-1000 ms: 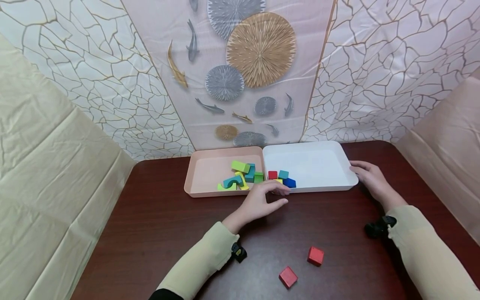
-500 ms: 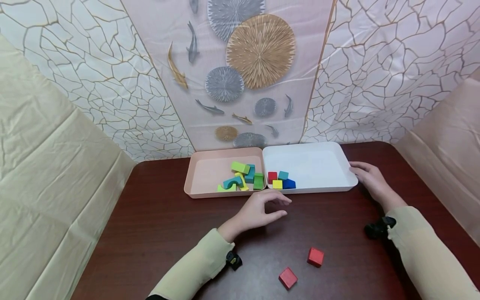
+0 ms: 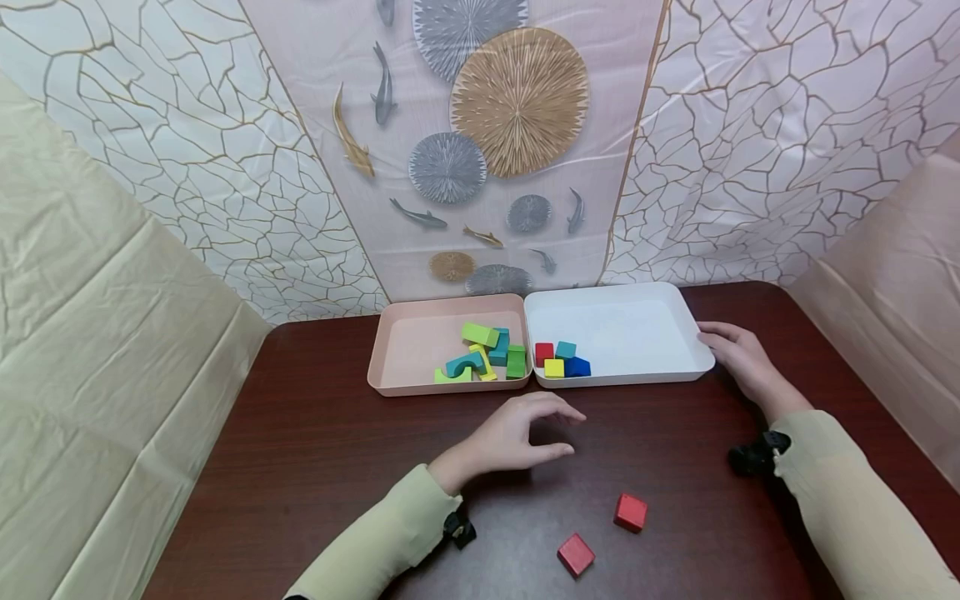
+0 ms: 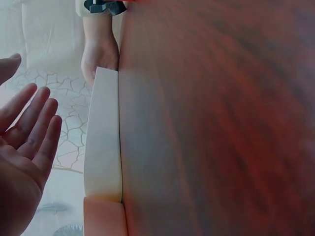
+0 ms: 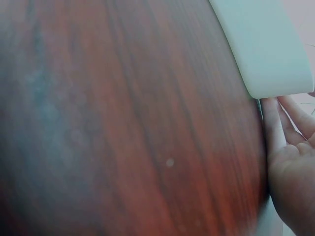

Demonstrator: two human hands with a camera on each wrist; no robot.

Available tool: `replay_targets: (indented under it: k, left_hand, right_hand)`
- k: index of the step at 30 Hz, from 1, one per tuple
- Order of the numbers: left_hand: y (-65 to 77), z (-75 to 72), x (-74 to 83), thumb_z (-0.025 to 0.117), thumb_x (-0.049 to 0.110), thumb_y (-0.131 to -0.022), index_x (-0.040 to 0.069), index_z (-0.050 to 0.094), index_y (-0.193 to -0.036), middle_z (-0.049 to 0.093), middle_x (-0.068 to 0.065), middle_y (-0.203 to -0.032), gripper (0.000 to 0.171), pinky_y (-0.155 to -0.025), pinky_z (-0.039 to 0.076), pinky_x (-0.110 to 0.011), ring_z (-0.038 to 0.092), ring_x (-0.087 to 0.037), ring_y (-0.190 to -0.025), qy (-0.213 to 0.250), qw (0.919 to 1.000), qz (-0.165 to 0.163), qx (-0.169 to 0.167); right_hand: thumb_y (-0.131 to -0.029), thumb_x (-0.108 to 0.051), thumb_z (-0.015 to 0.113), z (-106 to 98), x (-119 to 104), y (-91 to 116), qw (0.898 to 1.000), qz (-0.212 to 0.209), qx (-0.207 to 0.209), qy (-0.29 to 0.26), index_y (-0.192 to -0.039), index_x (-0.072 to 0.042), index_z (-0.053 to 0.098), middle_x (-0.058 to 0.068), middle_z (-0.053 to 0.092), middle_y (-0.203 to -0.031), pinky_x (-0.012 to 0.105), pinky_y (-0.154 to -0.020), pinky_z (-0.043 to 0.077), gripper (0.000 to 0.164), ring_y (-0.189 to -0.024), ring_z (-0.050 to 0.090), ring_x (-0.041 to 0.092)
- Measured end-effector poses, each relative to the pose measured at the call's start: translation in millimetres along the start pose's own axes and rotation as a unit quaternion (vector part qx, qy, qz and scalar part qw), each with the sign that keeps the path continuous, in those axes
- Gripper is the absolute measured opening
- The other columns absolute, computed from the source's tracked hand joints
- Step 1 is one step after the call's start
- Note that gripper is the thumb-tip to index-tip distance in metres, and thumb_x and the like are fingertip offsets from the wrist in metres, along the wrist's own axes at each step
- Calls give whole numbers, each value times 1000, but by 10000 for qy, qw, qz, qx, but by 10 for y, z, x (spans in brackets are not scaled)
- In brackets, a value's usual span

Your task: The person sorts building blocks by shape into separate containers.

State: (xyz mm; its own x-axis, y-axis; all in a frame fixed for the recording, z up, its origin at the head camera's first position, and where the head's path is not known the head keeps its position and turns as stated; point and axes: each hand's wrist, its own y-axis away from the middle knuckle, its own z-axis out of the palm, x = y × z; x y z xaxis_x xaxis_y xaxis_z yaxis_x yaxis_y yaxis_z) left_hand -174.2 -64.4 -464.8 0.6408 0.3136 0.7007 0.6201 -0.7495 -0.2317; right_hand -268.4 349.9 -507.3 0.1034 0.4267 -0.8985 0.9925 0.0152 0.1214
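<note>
My left hand (image 3: 510,433) hovers over the table in front of the two trays, its thumb and fingers spread apart and holding nothing. In the left wrist view, that hand's fingers (image 4: 37,123) are extended with a bare palm. My right hand (image 3: 742,362) touches the right end of the white tray (image 3: 622,321) with extended fingers. The right wrist view shows those fingers (image 5: 273,115) against the tray's end wall. Inside the white tray are a red block (image 3: 544,354), a teal block (image 3: 566,350), a yellow block (image 3: 554,368) and a blue block (image 3: 577,367).
Against the white tray's left side stands a pink tray (image 3: 408,333) with several green, teal and yellow blocks, among them a teal arch (image 3: 465,362). Two red cubes, a nearer cube (image 3: 576,555) and a farther cube (image 3: 630,512), lie on the dark wooden table (image 3: 315,467). Patterned cloth hangs behind.
My left hand has drawn back toward me from the trays' front edge, uncovering the yellow block and the front of the green block. The right hand stays at the white tray's end.
</note>
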Motion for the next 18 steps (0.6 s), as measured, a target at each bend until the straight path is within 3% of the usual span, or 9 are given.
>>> replay_targets:
  k: [8,10,12,15,18]
  left_hand:
    - [54,13,41,80,23,-97,11,70,-137,70,0,-135,43,-110,51,-26,64,-11,-123,-188,9992,-96,-344]
    - [71,15,52,80,23,-97,12,70,-137,70,0,-135,43,-110,51,-25,63,-11,-123,-202,9989,-123,-405]
    - [89,19,63,80,23,-97,12,70,-137,70,0,-134,43,-109,51,-24,64,-11,-123,-206,9987,-108,-451]
    - [112,19,80,79,23,-97,11,70,-136,70,-1,-134,42,-109,51,-24,64,-11,-122,-219,9984,-46,-520]
    - [131,24,85,79,24,-97,12,70,-136,70,0,-133,42,-108,51,-23,64,-10,-122,-247,9979,52,-603]
  right_hand:
    - [-113,-40,47,6,0,12,10000,-9,-53,-71,-160,10,35,28,43,-155,6,-81,49,70,-93,53,-19]
    - [-113,-40,48,2,-3,13,9999,-21,-37,-91,-159,10,36,20,50,-147,6,-81,49,70,-93,54,-19]
    - [-112,-40,49,-4,-3,12,9999,-31,-19,-117,-159,10,37,4,57,-134,6,-81,50,70,-94,55,-18]
    - [-112,-40,50,-13,-9,0,9999,-16,-23,-148,-159,10,37,-18,54,-119,6,-82,50,69,-94,56,-17]
    - [-112,-40,50,-15,-7,-8,9999,16,-41,-148,-159,10,37,-18,54,-120,6,-82,50,70,-94,56,-18]
